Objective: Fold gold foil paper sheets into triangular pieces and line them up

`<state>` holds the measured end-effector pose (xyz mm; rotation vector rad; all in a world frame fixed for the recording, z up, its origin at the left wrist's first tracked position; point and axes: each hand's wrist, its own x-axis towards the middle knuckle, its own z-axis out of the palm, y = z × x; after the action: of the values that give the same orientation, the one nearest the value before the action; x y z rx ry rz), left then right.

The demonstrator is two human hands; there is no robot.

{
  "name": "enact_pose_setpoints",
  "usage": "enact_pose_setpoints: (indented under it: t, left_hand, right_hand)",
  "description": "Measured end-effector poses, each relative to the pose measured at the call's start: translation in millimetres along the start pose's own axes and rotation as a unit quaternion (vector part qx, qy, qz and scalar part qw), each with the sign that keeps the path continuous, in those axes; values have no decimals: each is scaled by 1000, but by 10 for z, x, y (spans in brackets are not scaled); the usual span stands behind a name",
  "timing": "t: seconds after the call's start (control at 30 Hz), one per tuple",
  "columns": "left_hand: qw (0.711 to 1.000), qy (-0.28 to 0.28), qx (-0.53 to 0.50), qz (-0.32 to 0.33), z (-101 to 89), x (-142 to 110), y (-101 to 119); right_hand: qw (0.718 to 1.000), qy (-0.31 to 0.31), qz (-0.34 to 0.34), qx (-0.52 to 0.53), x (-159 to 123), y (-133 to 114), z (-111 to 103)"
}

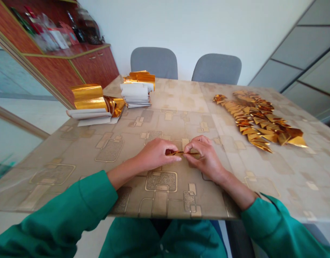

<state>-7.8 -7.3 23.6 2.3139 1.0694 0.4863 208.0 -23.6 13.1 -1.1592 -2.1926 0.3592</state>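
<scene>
Between my two hands, just above the patterned tablecloth, is a narrow folded piece of gold foil paper (pixel 179 153). My left hand (pixel 159 153) pinches its left end between thumb and fingers. At the other end, my right hand (pixel 203 154) grips it the same way, the fingertips of both hands close together. Much of the paper is hidden by my fingers. Over to the right lie rows of folded gold foil pieces (pixel 258 120), overlapping one another. At the left, gold foil sheets (pixel 88 96) with white backs lie in a loose, curling pile.
Behind that pile stands a stack of white-backed sheets (pixel 135 95) topped with gold foil. Two grey chairs (pixel 154 62) are pushed up to the table's far side. A red-brown cabinet (pixel 93 66) holding bottles and bags stands at the back left. The table's near edge (pixel 178 218) runs before my lap.
</scene>
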Motion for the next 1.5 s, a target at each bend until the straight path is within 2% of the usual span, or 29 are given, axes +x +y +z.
enact_pose_setpoints:
  t: [0.1,0.27,0.43,0.57,0.67,0.73,0.77,0.83,0.9,1.07,1.4,1.5]
  left_hand:
    - [999,11,25,37,19,-21,-23]
    - [1000,-1,-12,26,17,-35,-6]
    - [989,-32,-135,-48,-14,-17,14]
    - [961,-61,-243,-117,-54,-10,9]
    - [935,-36,-316,-157,-48,-15,26]
    - [921,4,-352,-168,-22,-17,45]
    - [917,22,-362,-167,-5,-18,55]
    - [915,38,-370,-156,28,-19,65]
    - [919,38,-366,-141,56,-21,63]
    - [925,45,-357,-124,91,-33,46]
    - [915,90,-374,-123,135,-38,89]
    - [922,85,-355,-129,125,-40,79]
  right_hand:
    - [999,0,3,33,17,-23,-15]
    - [993,-21,8,114,30,7,-80]
    - [984,3,39,175,36,145,-68]
    - [955,52,112,271,65,231,-66]
    - [937,85,148,306,76,216,-126]
    - [936,62,147,313,65,161,-155]
    - [935,26,143,323,56,127,-155]
    - [928,-54,140,340,35,65,-123]
    - [927,-80,139,339,22,31,-68]
    - [935,-42,132,326,33,59,-5]
    - [917,-40,146,369,48,110,-55]
    - [926,-15,138,350,46,134,-90]
